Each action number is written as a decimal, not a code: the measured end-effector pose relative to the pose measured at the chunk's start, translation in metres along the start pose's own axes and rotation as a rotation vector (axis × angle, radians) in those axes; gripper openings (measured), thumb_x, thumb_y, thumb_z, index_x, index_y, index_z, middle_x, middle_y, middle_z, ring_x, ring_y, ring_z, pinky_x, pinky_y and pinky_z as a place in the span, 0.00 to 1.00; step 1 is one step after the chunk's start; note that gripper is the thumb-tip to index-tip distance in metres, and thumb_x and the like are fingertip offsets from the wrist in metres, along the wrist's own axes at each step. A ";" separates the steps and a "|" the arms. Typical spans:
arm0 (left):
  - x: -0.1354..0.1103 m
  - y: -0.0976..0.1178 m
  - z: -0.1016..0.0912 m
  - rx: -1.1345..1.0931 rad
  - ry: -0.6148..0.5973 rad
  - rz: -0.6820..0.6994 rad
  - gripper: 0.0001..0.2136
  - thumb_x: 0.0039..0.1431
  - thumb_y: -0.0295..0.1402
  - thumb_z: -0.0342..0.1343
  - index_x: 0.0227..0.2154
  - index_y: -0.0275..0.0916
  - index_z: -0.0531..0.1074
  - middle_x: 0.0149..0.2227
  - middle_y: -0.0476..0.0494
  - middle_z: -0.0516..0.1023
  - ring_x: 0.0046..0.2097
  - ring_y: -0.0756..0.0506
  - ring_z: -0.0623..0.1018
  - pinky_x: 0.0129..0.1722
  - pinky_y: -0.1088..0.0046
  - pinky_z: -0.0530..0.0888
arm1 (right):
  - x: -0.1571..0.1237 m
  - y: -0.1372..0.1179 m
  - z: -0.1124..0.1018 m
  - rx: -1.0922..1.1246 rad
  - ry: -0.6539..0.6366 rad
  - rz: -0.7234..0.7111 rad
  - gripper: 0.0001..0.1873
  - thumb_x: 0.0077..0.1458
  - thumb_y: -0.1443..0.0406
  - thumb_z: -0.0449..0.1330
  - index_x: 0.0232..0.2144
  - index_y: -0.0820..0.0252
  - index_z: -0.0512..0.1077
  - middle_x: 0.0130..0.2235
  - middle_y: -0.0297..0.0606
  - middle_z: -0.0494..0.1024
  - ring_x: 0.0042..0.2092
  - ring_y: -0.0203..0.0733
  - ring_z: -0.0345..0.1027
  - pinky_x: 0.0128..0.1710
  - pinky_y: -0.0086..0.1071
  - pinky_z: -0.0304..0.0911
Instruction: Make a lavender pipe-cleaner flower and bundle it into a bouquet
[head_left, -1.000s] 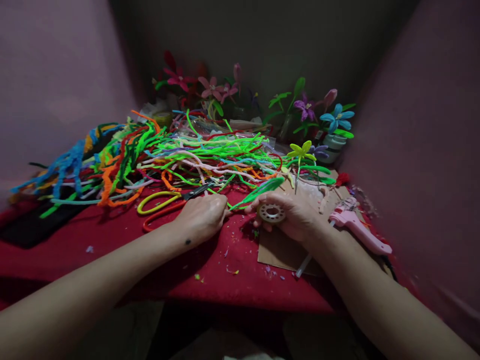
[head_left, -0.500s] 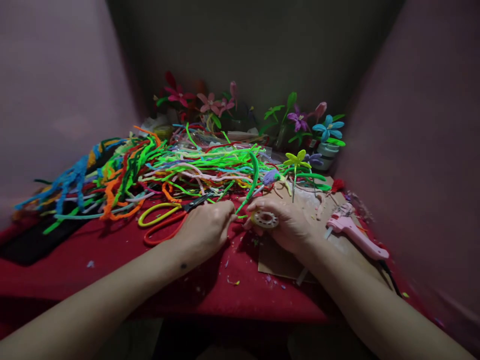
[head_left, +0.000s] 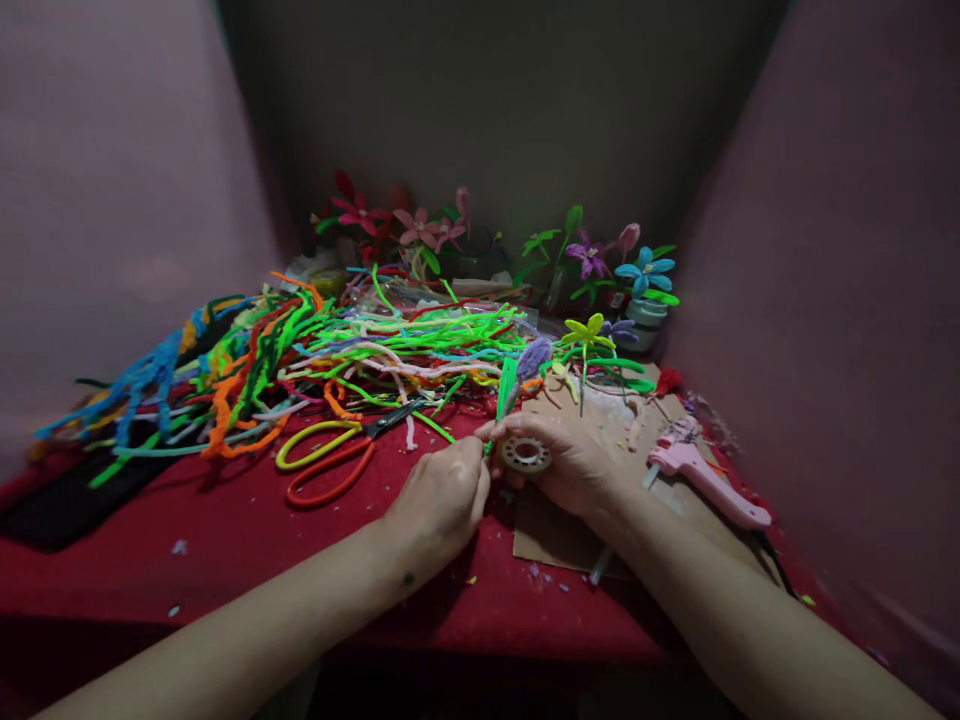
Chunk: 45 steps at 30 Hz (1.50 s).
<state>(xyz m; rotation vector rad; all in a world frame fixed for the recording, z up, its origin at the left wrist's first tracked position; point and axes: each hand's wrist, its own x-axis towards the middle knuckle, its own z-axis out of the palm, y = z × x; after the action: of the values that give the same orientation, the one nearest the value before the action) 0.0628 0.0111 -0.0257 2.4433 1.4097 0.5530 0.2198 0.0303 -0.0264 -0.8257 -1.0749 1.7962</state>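
Note:
My left hand (head_left: 442,492) is closed, its fingertips pinched on the lower end of a pipe-cleaner flower stem. A green leaf (head_left: 507,388) and a fuzzy purple bud (head_left: 535,358) rise above the fingers. My right hand (head_left: 574,458) curls around a pale tape spool (head_left: 541,460) with small holes round its face. Its fingertips meet the stem beside the left hand's. The stem's lower part is mostly hidden by fingers. Left of the left hand lie scissors (head_left: 332,490) with yellow and red handles.
A heap of colourful pipe cleaners (head_left: 420,335) spreads across the back and left. Finished flowers (head_left: 646,270) stand behind, some in jars. On the right, a pink glue gun (head_left: 712,482) rests on cardboard (head_left: 551,535) over a red cloth (head_left: 292,570). A yellow flower (head_left: 587,332) stands nearby.
Both hands have come closer together at the stem. The left hand moved right; the leaf now stands more upright beside the bud. The camera view has shifted slightly.

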 end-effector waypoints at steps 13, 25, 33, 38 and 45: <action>-0.012 -0.023 -0.015 0.186 0.143 -0.006 0.08 0.59 0.29 0.43 0.24 0.40 0.60 0.24 0.48 0.69 0.25 0.48 0.69 0.27 0.73 0.62 | 0.001 -0.020 -0.011 0.223 0.211 -0.135 0.06 0.42 0.63 0.60 0.25 0.59 0.74 0.25 0.35 0.77 0.26 0.40 0.71 0.18 0.26 0.56; -0.021 -0.001 -0.046 -0.252 -0.039 0.050 0.13 0.61 0.31 0.41 0.24 0.39 0.65 0.23 0.50 0.69 0.26 0.51 0.69 0.29 0.77 0.64 | -0.018 -0.012 0.015 -0.035 -0.189 -0.101 0.10 0.50 0.62 0.57 0.26 0.62 0.76 0.25 0.39 0.77 0.28 0.37 0.68 0.25 0.27 0.58; -0.011 0.007 -0.043 -0.433 -0.075 -0.023 0.12 0.60 0.35 0.44 0.27 0.38 0.70 0.27 0.48 0.73 0.28 0.50 0.70 0.30 0.76 0.67 | -0.022 -0.011 0.018 -0.144 -0.134 -0.262 0.11 0.53 0.63 0.55 0.27 0.58 0.77 0.28 0.37 0.75 0.28 0.36 0.64 0.27 0.28 0.56; -0.005 0.005 -0.040 -0.376 -0.053 -0.045 0.12 0.58 0.35 0.45 0.30 0.37 0.73 0.23 0.50 0.72 0.27 0.50 0.71 0.28 0.77 0.68 | -0.023 -0.012 0.020 -0.225 -0.004 -0.299 0.11 0.54 0.64 0.54 0.27 0.58 0.76 0.30 0.36 0.75 0.29 0.36 0.64 0.27 0.29 0.57; -0.001 -0.002 -0.020 0.045 0.221 0.121 0.10 0.59 0.31 0.46 0.31 0.36 0.73 0.27 0.44 0.74 0.28 0.48 0.73 0.31 0.73 0.68 | -0.022 -0.008 0.017 -0.262 0.107 -0.364 0.11 0.54 0.64 0.54 0.28 0.57 0.77 0.34 0.36 0.76 0.31 0.36 0.65 0.28 0.28 0.58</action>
<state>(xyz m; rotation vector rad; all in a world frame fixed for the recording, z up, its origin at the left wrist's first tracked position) 0.0519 0.0118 -0.0088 2.5826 1.3722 0.8505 0.2170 0.0061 -0.0102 -0.8093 -1.3133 1.3131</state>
